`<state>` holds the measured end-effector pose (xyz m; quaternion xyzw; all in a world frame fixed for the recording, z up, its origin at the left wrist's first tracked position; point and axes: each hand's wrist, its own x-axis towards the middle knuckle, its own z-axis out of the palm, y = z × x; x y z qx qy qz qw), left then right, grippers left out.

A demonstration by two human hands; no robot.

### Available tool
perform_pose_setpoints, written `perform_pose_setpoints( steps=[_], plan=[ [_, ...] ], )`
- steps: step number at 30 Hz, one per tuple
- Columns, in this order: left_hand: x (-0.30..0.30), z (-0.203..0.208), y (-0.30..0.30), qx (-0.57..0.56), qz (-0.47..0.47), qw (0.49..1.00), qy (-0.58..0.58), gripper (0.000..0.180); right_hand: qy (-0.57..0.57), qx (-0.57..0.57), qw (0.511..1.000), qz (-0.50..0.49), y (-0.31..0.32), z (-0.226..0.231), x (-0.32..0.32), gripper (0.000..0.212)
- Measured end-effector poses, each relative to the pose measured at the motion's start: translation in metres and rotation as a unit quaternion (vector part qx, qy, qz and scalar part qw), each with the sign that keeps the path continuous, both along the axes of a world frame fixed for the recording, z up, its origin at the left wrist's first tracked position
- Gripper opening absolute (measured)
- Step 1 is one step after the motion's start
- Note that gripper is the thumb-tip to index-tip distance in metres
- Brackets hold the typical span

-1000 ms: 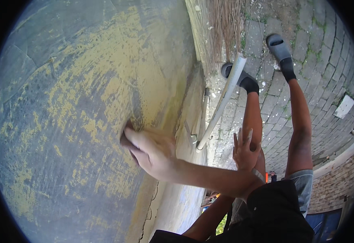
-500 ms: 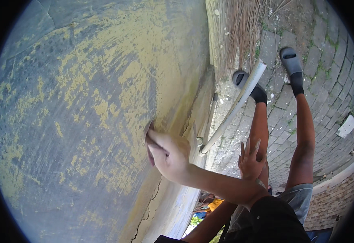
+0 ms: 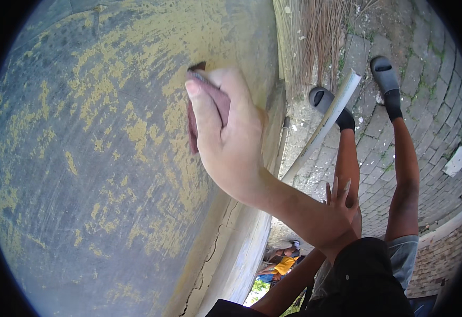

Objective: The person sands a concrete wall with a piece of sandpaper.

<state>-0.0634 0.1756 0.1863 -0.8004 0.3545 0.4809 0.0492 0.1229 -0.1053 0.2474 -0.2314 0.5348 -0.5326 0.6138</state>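
Note:
My right hand (image 3: 231,124) is closed round a folded piece of reddish-brown sandpaper (image 3: 193,129). It presses the sheet against a wall (image 3: 109,158) with patchy yellow and grey paint. The thumb lies along the near face of the fold, and the other fingers are partly hidden behind it. My left hand (image 3: 341,198) rests on my leg near the knee, fingers spread and holding nothing. The right forearm crosses in front of the left one.
A pale pipe (image 3: 326,124) slants out from the wall's foot, past my shoe. A bundle of thin sticks (image 3: 318,37) leans by the wall. Grey paving (image 3: 431,121) lies underfoot, with a white flat scrap (image 3: 455,161). A person in yellow (image 3: 285,265) is in the background.
My right hand has slid up the wall with the sandpaper, and its thumb and the sheet's fold now show more plainly. My left hand has stayed on the leg.

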Motion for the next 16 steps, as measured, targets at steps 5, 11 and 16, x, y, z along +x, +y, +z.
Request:
perform_pose_setpoints(
  steps=[5,11,16],
  plan=[
    [-0.002,0.004,-0.015,0.064,-0.046,0.997,-0.008,0.07,0.056,-0.048,0.997,0.009,0.053,0.016,-0.006,0.019],
    [0.015,0.004,-0.027,0.036,-0.029,0.999,-0.002,0.069,0.004,0.019,0.999,-0.033,-0.01,-0.022,0.005,0.013],
    [0.012,0.004,-0.037,0.105,-0.052,0.993,0.012,0.075,0.052,0.038,0.997,0.033,0.017,0.006,-0.005,0.011]
  ],
)
